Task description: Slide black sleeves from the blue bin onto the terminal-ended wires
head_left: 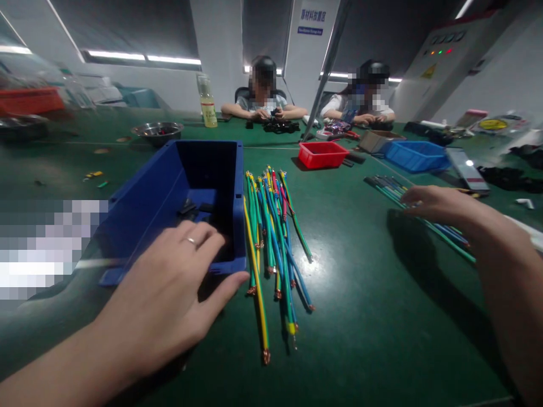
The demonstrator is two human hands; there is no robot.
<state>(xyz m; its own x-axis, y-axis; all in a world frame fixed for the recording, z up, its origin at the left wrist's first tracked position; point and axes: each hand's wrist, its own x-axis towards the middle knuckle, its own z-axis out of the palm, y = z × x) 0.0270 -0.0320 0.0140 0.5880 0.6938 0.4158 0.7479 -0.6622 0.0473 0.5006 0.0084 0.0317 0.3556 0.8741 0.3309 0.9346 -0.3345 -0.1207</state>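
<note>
1. Left hand (169, 294), fingers spread and empty, dips into the blue parts bin (178, 186); pinch one black part (186, 206) cleanly.
2. Right hand (436, 203), open, rests on the wires (424, 217) at three o'clock.
3. The stripped wire bundle (271, 237) lies just right of the bin.

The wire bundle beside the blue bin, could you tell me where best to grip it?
Probably pinch the wire bundle around its middle, coming from above: the wires lie flat on the mat, fanned at the near ends, with bare copper tips there. The left hand is nearest.
</note>
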